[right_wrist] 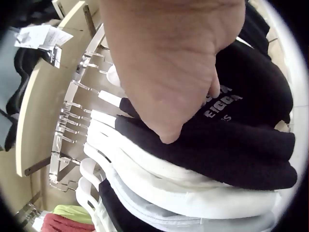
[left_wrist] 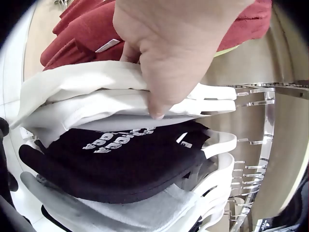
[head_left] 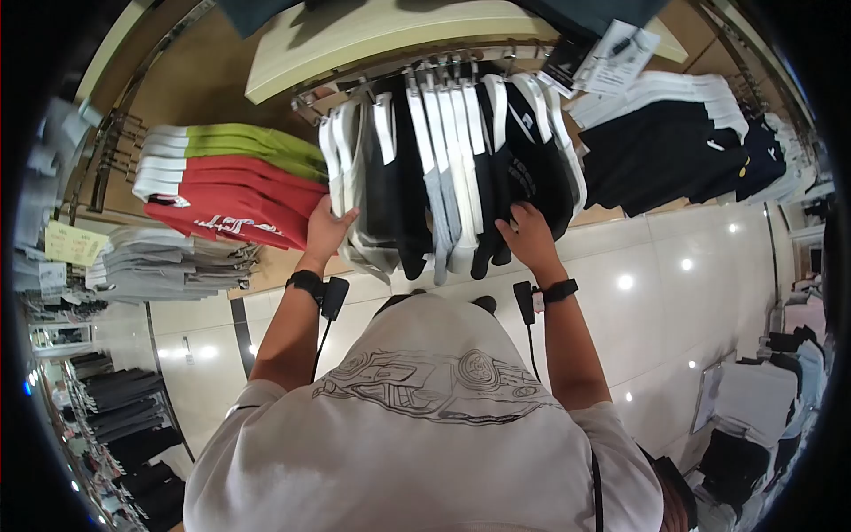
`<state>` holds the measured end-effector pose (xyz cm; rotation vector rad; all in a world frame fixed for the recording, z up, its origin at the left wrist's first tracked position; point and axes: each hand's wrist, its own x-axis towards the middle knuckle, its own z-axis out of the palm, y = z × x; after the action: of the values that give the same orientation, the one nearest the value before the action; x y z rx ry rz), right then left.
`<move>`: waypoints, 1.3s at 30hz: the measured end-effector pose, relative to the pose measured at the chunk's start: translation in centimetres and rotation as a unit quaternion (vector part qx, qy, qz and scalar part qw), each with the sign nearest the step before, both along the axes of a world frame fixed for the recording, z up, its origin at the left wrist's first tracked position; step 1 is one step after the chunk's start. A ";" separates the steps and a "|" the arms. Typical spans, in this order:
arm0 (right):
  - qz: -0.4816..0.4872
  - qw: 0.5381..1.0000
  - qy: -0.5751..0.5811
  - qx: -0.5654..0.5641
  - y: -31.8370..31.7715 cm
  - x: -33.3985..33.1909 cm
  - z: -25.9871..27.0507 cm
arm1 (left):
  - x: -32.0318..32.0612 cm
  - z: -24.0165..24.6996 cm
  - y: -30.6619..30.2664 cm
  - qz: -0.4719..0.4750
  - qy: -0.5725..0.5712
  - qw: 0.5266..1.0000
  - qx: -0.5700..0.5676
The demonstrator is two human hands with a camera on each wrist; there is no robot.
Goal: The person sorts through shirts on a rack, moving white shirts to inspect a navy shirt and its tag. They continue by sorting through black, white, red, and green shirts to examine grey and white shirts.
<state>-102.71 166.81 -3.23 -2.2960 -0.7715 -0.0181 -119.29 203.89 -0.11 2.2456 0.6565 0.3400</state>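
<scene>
At the left end of the middle rack, my left hand grips the white shirts. Its thumb lies over their near face, while the fingers go out of sight behind them. Further right, my right hand holds a black shirt with pale lettering, the thumb against a black sleeve and the fingertips partly hidden. Between the hands hang more shirts on white hangers: a black lettered one, a grey one and several white ones.
Red shirts and lime green shirts hang to the left, dark shirts to the right. A pale wooden shelf juts out above the rail, with paper tags dangling at its right. Glossy floor tiles lie below.
</scene>
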 end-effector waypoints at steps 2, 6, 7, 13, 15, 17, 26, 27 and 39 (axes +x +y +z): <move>0.014 0.998 0.049 -0.023 0.5 -1.0 0.7 | -0.2 -0.8 0.6 -0.018 -0.019 0.999 -0.043; -0.048 0.995 -0.080 -0.041 2.1 -2.6 1.6 | -0.2 -0.9 1.4 -0.048 -0.045 0.993 -0.098; -0.075 0.991 -0.109 -0.015 2.8 -3.5 2.9 | -0.3 -1.1 1.5 -0.051 -0.064 0.991 -0.108; 0.107 0.982 0.144 0.060 8.8 -8.4 6.3 | -0.5 -1.6 2.2 -0.042 -0.056 0.988 -0.141; 0.122 0.982 0.141 0.027 11.2 -9.7 5.7 | -0.4 -2.8 2.7 -0.051 -0.063 0.987 -0.136; 0.110 0.984 0.140 0.011 13.2 -10.4 5.3 | -0.5 -3.7 3.3 -0.056 -0.073 0.988 -0.126; -0.020 0.997 0.057 -0.051 21.3 -7.0 2.8 | -0.6 -4.3 4.6 -0.072 -0.060 0.992 -0.079; -0.021 0.997 0.056 -0.050 22.2 -6.6 2.6 | -0.8 -4.0 4.6 -0.075 -0.055 0.993 -0.073; -0.109 0.898 0.300 0.302 22.0 -7.9 2.8 | -1.5 -2.8 6.0 -0.103 0.026 0.992 -0.070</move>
<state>-110.59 188.81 -0.45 -1.6321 -0.1427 0.2970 -120.82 209.88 -2.95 2.1690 0.4549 0.1293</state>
